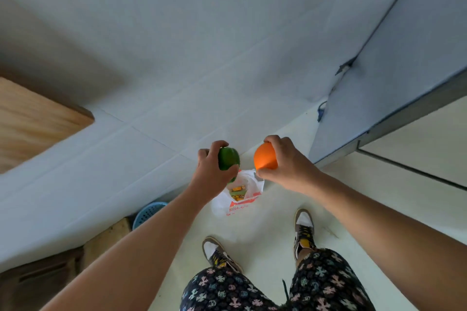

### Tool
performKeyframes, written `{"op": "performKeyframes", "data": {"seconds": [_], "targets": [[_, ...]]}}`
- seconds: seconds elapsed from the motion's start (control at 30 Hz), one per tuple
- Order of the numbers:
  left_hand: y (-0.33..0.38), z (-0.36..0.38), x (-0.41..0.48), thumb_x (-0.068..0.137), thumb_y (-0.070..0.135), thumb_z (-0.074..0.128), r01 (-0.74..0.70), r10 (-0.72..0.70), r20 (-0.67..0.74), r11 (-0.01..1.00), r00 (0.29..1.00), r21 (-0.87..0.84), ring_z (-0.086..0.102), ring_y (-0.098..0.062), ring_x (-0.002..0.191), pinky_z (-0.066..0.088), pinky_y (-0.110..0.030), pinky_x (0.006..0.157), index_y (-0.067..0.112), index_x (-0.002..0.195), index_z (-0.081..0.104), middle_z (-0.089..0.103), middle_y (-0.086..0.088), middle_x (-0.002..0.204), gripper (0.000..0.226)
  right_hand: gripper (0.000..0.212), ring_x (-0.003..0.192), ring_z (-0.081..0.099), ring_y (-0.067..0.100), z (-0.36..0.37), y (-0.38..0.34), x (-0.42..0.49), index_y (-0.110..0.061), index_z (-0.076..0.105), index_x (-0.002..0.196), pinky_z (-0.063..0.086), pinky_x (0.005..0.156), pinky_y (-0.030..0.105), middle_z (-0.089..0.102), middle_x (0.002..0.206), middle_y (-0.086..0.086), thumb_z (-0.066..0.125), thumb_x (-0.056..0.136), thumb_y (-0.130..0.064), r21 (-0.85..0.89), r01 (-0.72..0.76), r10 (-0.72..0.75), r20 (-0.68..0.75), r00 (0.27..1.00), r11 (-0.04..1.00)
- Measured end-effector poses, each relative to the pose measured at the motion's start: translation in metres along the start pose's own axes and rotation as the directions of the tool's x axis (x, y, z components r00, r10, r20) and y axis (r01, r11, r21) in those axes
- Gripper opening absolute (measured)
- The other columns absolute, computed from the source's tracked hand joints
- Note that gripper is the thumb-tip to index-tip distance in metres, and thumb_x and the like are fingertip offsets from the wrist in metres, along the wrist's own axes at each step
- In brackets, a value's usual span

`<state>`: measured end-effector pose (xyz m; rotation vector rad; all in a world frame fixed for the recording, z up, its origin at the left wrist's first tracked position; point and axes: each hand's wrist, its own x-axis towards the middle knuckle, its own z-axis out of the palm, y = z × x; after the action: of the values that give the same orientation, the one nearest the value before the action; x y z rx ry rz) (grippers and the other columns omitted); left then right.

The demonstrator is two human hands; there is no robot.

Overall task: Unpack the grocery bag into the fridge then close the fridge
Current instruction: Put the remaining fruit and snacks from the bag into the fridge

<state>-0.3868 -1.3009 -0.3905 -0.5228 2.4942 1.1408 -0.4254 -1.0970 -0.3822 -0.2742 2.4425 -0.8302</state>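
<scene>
Head view: left hand (211, 174) grips green pepper (228, 159), right hand (285, 164) grips orange (264, 158).

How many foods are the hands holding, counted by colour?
Green: 1, the pepper in the left hand
Orange: 1, the round fruit in the right hand
Total: 2

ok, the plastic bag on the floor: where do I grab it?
Its upper rim, from straight above. The bag sits on the floor, mouth open upward, with food inside; a grab at the soft sides would probably tip or spill it.
</scene>
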Motion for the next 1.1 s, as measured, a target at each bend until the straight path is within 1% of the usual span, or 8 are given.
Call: {"op": "performKeyframes", "data": {"seconds": [0.1, 0.27, 0.47, 0.6, 0.77, 0.87, 0.97, 1.1], "targets": [[0.023, -0.023, -0.026, 0.084, 0.029, 0.072, -0.036, 0.036, -0.007, 0.999, 0.999, -0.012, 0.055, -0.022, 0.095, 0.046, -0.022, 0.074, 0.039, 0.127, 0.042, 0.036, -0.002, 0.12, 0.053, 0.074, 0.111, 0.056, 0.03, -0.028, -0.026, -0.024, -0.032, 0.033, 0.137, 0.051, 0.091, 0.04, 0.039, 0.134, 0.005, 0.075, 0.077, -0.044, -0.031, 0.021, -0.02, 0.029, 0.999, 0.999], [0.057, -0.064, -0.055, 0.084, 0.031, 0.071, -0.11, 0.11, -0.042, 0.994, 0.993, 0.003, 0.054, -0.016, 0.093, 0.051, -0.029, 0.083, 0.04, 0.119, 0.043, 0.036, -0.001, 0.121, 0.046, 0.073, 0.11, 0.054, 0.029, -0.075, -0.065, -0.049, -0.032, 0.032, 0.137, 0.051, 0.09, 0.04, 0.037, 0.132, 0.003, 0.073, 0.078, -0.045, -0.058, 0.05, -0.05, -0.004, 0.999, 0.997], [0.09, -0.108, -0.068, 0.085, 0.032, 0.07, -0.154, 0.155, -0.083, 0.988, 0.984, 0.014, 0.052, -0.018, 0.092, 0.05, -0.02, 0.062, 0.038, 0.122, 0.044, 0.035, -0.001, 0.121, 0.046, 0.073, 0.109, 0.053, 0.03, -0.111, -0.096, -0.066, -0.032, 0.033, 0.137, 0.051, 0.088, 0.039, 0.037, 0.132, 0.004, 0.072, 0.076, -0.043, -0.095, 0.072, -0.074, -0.026, 0.997, 0.993], [0.103, -0.126, -0.067, 0.085, 0.032, 0.069, -0.23, 0.232, -0.083, 0.973, 0.969, 0.028, 0.052, -0.016, 0.089, 0.051, -0.022, 0.059, 0.039, 0.121, 0.044, 0.036, -0.002, 0.121, 0.044, 0.074, 0.109, 0.052, 0.03, -0.119, -0.105, -0.076, -0.033, 0.033, 0.137, 0.051, 0.087, 0.039, 0.038, 0.134, 0.004, 0.072, 0.075, -0.044, -0.111, 0.051, -0.058, -0.06, 0.997, 0.993], [0.128, -0.146, -0.068, 0.087, 0.035, 0.067, -0.334, 0.334, 0.022, 0.94, 0.942, 0.073, 0.052, -0.019, 0.09, 0.052, -0.023, 0.057, 0.04, 0.122, 0.042, 0.037, -0.002, 0.12, 0.043, 0.072, 0.108, 0.052, 0.028, -0.128, -0.114, -0.103, -0.032, 0.034, 0.138, 0.048, 0.077, 0.034, 0.039, 0.132, 0.003, 0.072, 0.078, -0.041, -0.056, -0.022, 0.013, -0.171, 0.985, 0.998], [0.158, -0.147, -0.071, 0.088, 0.035, 0.067, -0.415, 0.404, 0.111, 0.905, 0.908, 0.098, 0.053, -0.022, 0.092, 0.052, -0.025, 0.059, 0.039, 0.121, 0.041, 0.037, -0.003, 0.119, 0.042, 0.071, 0.105, 0.053, 0.025, -0.137, -0.112, -0.13, -0.032, 0.035, 0.136, 0.051, 0.077, 0.035, 0.042, 0.128, 0.003, 0.072, 0.077, -0.043, 0.007, -0.075, 0.074, -0.273, 0.959, 0.997], [0.192, -0.135, -0.078, 0.088, 0.036, 0.067, -0.502, 0.478, 0.197, 0.86, 0.856, 0.091, 0.054, -0.021, 0.09, 0.051, -0.025, 0.059, 0.039, 0.12, 0.041, 0.038, -0.004, 0.119, 0.041, 0.069, 0.103, 0.055, 0.024, -0.15, -0.103, -0.168, -0.032, 0.038, 0.134, 0.056, 0.076, 0.037, 0.043, 0.122, 0.001, 0.074, 0.076, -0.045, 0.097, -0.132, 0.159, -0.375, 0.913, 0.986], [0.236, -0.107, -0.098, 0.089, 0.036, 0.067, -0.629, 0.576, 0.328, 0.774, 0.749, 0.078, 0.053, -0.019, 0.09, 0.049, -0.022, 0.058, 0.039, 0.122, 0.04, 0.039, -0.004, 0.118, 0.042, 0.064, 0.101, 0.055, 0.02, -0.168, -0.082, -0.229, -0.028, 0.042, 0.132, 0.049, 0.072, 0.03, 0.046, 0.121, -0.001, 0.078, 0.079, -0.038, 0.211, -0.192, 0.275, -0.505, 0.818, 0.958]]}}
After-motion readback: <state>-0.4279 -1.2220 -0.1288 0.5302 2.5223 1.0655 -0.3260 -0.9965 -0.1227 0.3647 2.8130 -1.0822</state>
